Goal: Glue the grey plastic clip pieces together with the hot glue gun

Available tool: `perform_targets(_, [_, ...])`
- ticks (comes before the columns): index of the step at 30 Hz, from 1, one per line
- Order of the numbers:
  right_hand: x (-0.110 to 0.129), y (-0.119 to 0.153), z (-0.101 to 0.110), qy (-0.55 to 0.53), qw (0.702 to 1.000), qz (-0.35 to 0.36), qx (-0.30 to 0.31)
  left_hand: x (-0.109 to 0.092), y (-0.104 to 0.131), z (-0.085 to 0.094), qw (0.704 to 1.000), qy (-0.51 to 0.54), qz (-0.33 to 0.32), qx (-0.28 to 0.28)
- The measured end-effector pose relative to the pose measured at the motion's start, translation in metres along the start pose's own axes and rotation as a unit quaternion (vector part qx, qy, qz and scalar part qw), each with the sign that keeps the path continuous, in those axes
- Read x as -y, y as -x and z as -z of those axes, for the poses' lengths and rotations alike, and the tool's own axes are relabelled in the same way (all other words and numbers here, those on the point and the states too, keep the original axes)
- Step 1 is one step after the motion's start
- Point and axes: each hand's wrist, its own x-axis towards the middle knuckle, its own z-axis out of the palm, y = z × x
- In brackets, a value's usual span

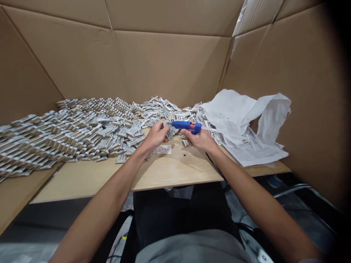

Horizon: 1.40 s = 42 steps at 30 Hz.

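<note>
My right hand (199, 138) is wrapped round the handle of a blue hot glue gun (184, 125). A pale glue stick (212, 129) sticks out of its back end, and its nozzle points left. Between the thumb and fingers of my left hand (158, 135) is a small grey-white cut-out piece (169, 132), close to the nozzle. Whether the nozzle touches the piece I cannot tell. Below my hands a small printed paper strip (162, 149) lies on the wooden table (175, 171). Loose cut-out pieces (161, 109) are heaped just behind my hands.
Stacked rows of similar pieces (55, 135) cover the table's left side. Crumpled white paper sheets (233, 113) lie at the right. Cardboard walls (170, 65) enclose the back and sides. A black cord (215, 165) runs over the front edge beside my right forearm.
</note>
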Motion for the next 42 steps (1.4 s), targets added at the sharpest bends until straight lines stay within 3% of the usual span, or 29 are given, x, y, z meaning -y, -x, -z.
perform_targets(9, [-0.002,-0.001,-0.001,0.009,1.0,-0.01,-0.005,-0.003,0.001,-0.003,0.999,0.017,0.024,-0.014])
perform_targets(21, [0.002,-0.001,-0.001,-0.004,1.0,0.014,-0.015,-0.001,0.003,-0.001,1.0,-0.009,-0.01,-0.014])
perform_targets(31, [0.008,0.001,0.0,0.005,1.0,-0.018,-0.007,0.004,0.001,0.0,0.998,-0.041,-0.042,-0.009])
perform_targets(42, [0.005,0.005,-0.01,0.034,0.994,0.101,-0.002,0.011,0.0,0.004,0.982,-0.157,-0.093,-0.041])
